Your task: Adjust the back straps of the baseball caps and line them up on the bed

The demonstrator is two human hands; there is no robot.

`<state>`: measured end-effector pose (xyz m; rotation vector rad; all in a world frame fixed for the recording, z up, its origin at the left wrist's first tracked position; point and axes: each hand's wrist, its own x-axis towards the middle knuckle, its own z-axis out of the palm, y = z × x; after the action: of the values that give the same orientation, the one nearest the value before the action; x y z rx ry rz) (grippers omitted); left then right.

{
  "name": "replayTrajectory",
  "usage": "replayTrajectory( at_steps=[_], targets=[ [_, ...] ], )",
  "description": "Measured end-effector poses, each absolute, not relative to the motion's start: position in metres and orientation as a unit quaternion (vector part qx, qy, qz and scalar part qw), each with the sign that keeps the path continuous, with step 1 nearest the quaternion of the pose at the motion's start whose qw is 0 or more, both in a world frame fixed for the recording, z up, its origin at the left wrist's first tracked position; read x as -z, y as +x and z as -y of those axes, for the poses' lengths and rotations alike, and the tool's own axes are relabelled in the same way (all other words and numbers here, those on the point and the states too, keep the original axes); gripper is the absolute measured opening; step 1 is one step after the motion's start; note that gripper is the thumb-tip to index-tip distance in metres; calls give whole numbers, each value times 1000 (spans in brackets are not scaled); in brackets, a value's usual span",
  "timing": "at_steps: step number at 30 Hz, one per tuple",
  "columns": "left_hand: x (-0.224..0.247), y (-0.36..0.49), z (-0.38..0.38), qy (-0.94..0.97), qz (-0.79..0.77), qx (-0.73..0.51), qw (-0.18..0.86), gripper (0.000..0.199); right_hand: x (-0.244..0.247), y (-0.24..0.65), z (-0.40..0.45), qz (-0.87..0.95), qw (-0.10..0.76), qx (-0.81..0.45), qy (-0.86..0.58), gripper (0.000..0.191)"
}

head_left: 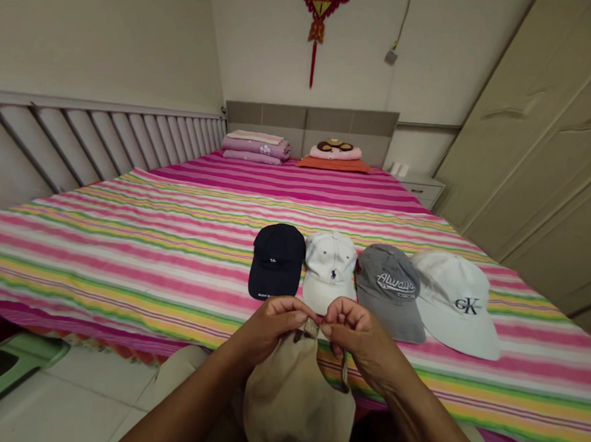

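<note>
A beige baseball cap (297,398) hangs from my two hands at the bed's near edge, its rear opening and strap facing up. My left hand (276,323) pinches the strap by its small buckle (311,327). With fingers closed, my right hand (354,328) grips the strap's other side. Just beyond lie a navy cap (278,256), a white cap with a small dark emblem (330,263), a grey cap with white lettering (389,280) and a larger white cap marked CK (454,291), side by side.
The caps rest on a bed with a striped cover (149,239). Folded bedding (254,148) and an orange pillow (334,163) lie by the headboard (326,119). A green stool (21,364) stands at left, a railing (105,136) runs along the bed, and a wardrobe (544,156) is at right.
</note>
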<state>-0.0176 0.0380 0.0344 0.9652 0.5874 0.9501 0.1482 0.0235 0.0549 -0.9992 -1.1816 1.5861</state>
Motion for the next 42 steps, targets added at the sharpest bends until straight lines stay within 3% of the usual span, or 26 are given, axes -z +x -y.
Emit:
replayTrajectory(
  at_steps=[5, 14, 23, 29, 31, 38, 42],
  targets=[
    [-40, -16, -40, 413, -304, -367, 776, 28, -56, 150, -24, 502, 428, -635, -402, 20],
    [-37, -15, -43, 360, -298, -380, 798, 33, -54, 153, -27, 473, 422, -663, -397, 22],
    [-39, -25, -50, 361, -286, -410, 787, 32, -19, 181, -30, 475, 318, -759, -311, 34],
    [-15, -42, -60, 364, -221, -311, 849, 41, -17, 172, -28, 347, 450, -778, -266, 34],
    [1, -49, -60, 359, -220, -288, 860, 45, -15, 170, -29, 329, 456, -781, -271, 31],
    [33, -78, -54, 375, -262, -256, 852, 30, 15, 192, -27, 415, 256, -828, -278, 36],
    [29, -86, -57, 386, -251, -228, 858, 49, 17, 194, -26, 410, 301, -821, -261, 39]
  ],
)
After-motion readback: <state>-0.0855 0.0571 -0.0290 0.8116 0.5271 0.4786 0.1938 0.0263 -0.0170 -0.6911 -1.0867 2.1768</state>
